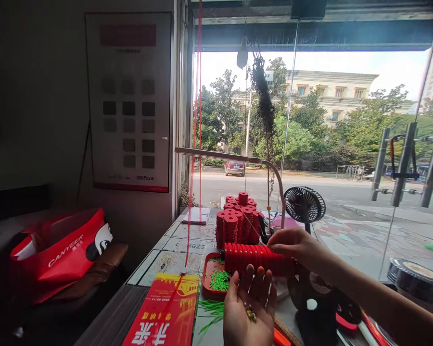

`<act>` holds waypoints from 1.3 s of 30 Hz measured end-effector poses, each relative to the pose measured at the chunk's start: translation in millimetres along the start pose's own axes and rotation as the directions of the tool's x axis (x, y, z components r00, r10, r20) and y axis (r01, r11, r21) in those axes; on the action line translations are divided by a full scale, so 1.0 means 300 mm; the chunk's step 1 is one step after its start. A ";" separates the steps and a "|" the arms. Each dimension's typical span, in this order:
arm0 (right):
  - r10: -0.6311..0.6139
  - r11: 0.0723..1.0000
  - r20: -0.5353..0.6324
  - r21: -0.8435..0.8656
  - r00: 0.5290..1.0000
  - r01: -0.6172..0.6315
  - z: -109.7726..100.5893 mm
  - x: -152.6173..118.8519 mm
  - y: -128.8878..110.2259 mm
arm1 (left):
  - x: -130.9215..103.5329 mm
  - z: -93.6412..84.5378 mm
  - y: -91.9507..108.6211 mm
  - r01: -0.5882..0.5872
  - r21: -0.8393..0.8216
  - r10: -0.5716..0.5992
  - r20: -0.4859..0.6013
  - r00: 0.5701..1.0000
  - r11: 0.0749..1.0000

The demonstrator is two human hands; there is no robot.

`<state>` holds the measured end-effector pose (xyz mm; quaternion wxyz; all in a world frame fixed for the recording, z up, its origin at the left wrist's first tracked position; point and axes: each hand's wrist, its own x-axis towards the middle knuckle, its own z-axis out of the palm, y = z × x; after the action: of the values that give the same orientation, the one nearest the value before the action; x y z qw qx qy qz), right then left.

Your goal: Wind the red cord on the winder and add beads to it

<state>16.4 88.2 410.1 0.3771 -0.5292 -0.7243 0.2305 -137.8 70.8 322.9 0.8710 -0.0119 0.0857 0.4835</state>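
My left hand (250,307) is palm up and cupped, low in the view, with several small yellowish and dark beads (250,313) lying in the palm. Above it lies a long red cylinder (247,257) made of ring-like sections, with small yellow and green dots along its top. My right hand (296,246) reaches in from the right, and its bent fingers come together at the top of this cylinder. Anything between those fingertips is too small to make out. Beside the cylinder sits a red tray (205,283) holding many short green pieces (219,281).
Stacked red cylinders (231,226) stand behind. A curved lamp arm (279,185) and a black fan (305,205) rise near the window. Red threads (190,216) hang to a red-and-yellow packet (166,307). Tape rolls (418,274) are at the right; a red bag (68,254) at the left.
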 end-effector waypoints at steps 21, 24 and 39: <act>0.025 0.997 -0.064 0.073 0.998 -0.020 0.056 -0.006 0.029 | -0.005 -0.001 0.001 -0.017 0.052 0.016 0.013 1.000 0.999; 0.018 0.999 -0.064 0.051 0.998 -0.014 0.060 -0.004 0.035 | -0.009 0.005 0.001 -0.016 0.043 0.016 0.003 1.000 0.999; -0.170 0.947 -0.054 -0.284 0.984 0.148 0.123 -0.108 -0.060 | -0.029 0.029 -0.004 0.030 -0.063 -0.031 -0.005 1.000 0.998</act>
<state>-18.5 54.2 391.0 0.3441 -0.5253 -0.7746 0.0744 -140.1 63.6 332.7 0.8773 -0.0420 0.0730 0.4726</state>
